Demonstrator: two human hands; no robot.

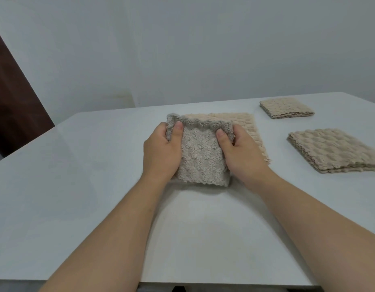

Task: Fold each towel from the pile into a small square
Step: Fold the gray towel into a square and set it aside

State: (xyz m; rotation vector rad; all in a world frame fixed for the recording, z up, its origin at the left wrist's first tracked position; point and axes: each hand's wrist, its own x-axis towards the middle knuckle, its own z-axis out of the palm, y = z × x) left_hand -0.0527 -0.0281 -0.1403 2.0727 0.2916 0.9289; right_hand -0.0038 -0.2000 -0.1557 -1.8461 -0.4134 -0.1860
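- Two bare hands meet over the middle of a white table (77, 186), both working on one towel.
- On the left, the left hand (161, 148) grasps the towel's upper left corner, thumb on the near face and fingers curled behind, likely to keep that corner square.
- Between the hands, the grey-beige fluffy towel (201, 157) stands tilted with its lower edge on the table, probably so the raised part can be laid over as the next fold.
- Next, the right hand (237, 148) pinches the upper right corner the same way, which should keep the edges level.
- Just behind and to the right lies a flat patterned cloth (247, 125); I cannot tell whether it is the same towel's other half or a separate one.
- Toward the far right corner sits a small folded stack (286, 107), seemingly finished squares set out of the way.
- At the right edge lies a larger stack (334, 150), apparently the pile awaiting folding, kept near the right hand.
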